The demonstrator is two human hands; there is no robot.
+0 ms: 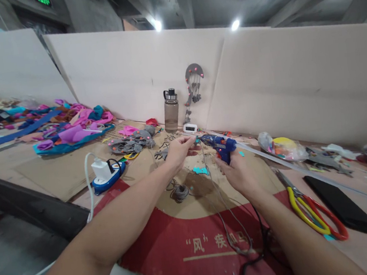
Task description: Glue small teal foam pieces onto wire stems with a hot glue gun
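Observation:
My right hand [236, 169] is wrapped round a blue glue gun [221, 145] whose nozzle points left. A long clear glue stick [273, 158] runs out of its back end. Right at the nozzle, my left hand [182, 152] pinches a small teal piece [197, 140] between thumb and fingertips. Grey cord hangs down below the fingers. Beneath the hands, a turquoise felt piece [201, 170] and a coil of grey cord [181, 193] lie on the cardboard [258, 177].
Scissors [308, 213] and a black phone-like slab [345, 205] lie at the right. At the left are a blue power strip [110, 177] and coloured fabric scraps [79, 132]. A bottle [171, 112] stands by the back panel, near grey felt pieces [132, 141].

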